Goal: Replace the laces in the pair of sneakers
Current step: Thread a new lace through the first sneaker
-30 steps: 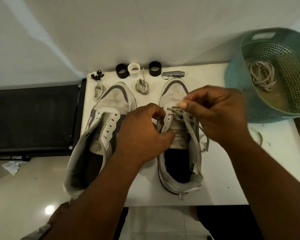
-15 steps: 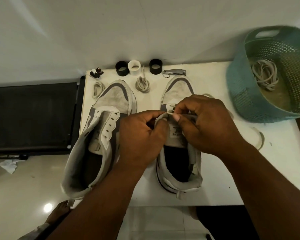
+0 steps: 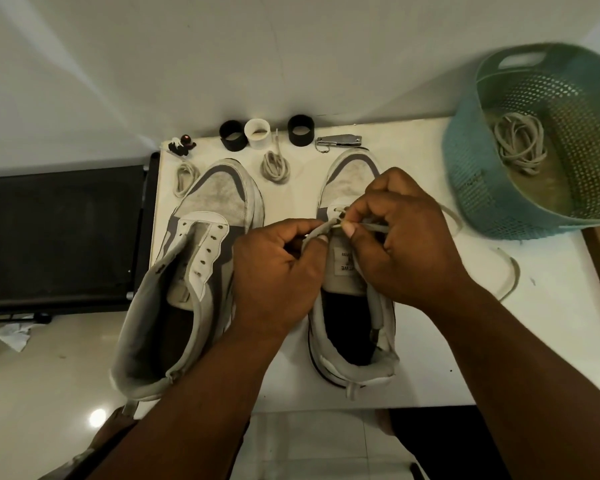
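Observation:
Two grey-and-white sneakers stand side by side on a white table [image 3: 413, 161], toes away from me. The left sneaker [image 3: 201, 258] has bare eyelets and no lace. Over the right sneaker [image 3: 347, 181] my left hand [image 3: 278, 268] pinches the eyelet flap and a beige lace [image 3: 317, 232] near the front eyelets. My right hand [image 3: 399, 237] pinches the same lace just beside it, fingertips almost touching the left thumb. The lace's free end [image 3: 510, 275] loops over the table to the right of the shoe.
Two coiled laces [image 3: 274, 166] [image 3: 184, 176] lie behind the shoes. Along the table's back edge stand two black rings [image 3: 232, 135], a white ring [image 3: 257, 133], small dark beads [image 3: 181, 147] and a nail clipper [image 3: 340, 140]. A teal basket [image 3: 471, 188] holding old laces [image 3: 518, 147] sits right.
Both hands have drawn together low over the right sneaker's front eyelets. The right hand dropped from holding the lace raised to pinching it close to the tongue.

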{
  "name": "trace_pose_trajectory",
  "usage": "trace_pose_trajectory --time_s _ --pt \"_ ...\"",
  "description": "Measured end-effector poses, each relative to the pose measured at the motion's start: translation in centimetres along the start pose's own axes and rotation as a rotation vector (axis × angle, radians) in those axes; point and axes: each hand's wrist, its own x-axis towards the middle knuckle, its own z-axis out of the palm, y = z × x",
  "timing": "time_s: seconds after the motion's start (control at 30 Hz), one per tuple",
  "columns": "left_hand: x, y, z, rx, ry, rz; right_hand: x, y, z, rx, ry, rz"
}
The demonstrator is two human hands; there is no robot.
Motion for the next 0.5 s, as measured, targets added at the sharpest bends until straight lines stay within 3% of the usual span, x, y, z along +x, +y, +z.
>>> trace_pose_trajectory --time_s 0.5 --pt "0.2 -0.3 -0.1 -0.094 -0.002 0.014 -0.4 0.6 1.3 0.039 -0.059 0.003"
